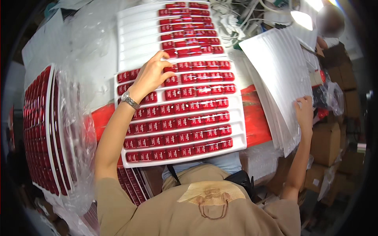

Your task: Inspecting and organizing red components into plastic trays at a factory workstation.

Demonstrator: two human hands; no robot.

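My left hand [151, 74], with a watch [129, 100] on its wrist, reaches over the white ridged tray [241, 133] in front of me. Its bent fingers and thumb close about a small glossy red piece [172, 68] in one of the upper rows; part of it is hidden by the fingers. Several rows of like red pieces [169, 124] fill the near tray. Out to the right, my right hand [304, 112] grips the edge of a leaning stack of white ridged trays [275, 67], its fingers bent over the side.
Beyond lies another tray [138, 35], its right part holding red pieces. Filled trays [37, 126] stand on edge at the left beside clear plastic wrap [80, 145]. A lamp [302, 20], cables and another person's hand [322, 42] are at the far right; cardboard boxes [325, 143] stand below.
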